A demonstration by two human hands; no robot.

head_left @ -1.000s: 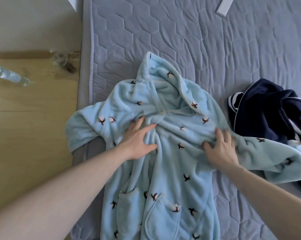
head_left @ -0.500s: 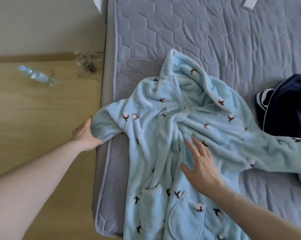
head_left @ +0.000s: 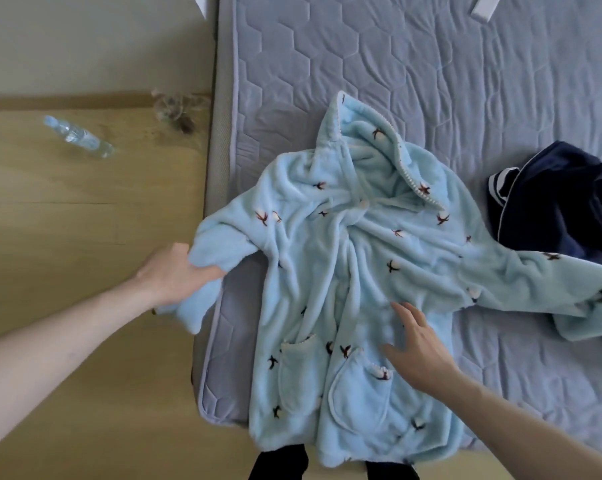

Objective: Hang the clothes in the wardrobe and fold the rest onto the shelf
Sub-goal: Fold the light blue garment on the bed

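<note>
A light blue fleece robe (head_left: 348, 271) with small dark bird prints, a hood and two front pockets lies spread front-up on the grey quilted mattress (head_left: 431, 81). Its left sleeve hangs off the mattress edge, and my left hand (head_left: 174, 273) grips that sleeve near the cuff. My right hand (head_left: 417, 351) rests flat, fingers spread, on the robe's front just above the pockets. The robe's right sleeve stretches out to the right and reaches a crumpled navy garment (head_left: 562, 202) with white piping.
The mattress edge runs down the middle left, with wooden floor (head_left: 84, 220) beside it. A clear plastic bottle (head_left: 79, 136) lies on the floor, and a small clump of debris (head_left: 178, 109) sits by the skirting. A white strip (head_left: 483, 8) lies at the mattress's far end.
My left hand left the robe's chest, reached the left sleeve at the mattress edge and now grips it, lifting it. My right hand slid down from the shoulder to the front above the pockets.
</note>
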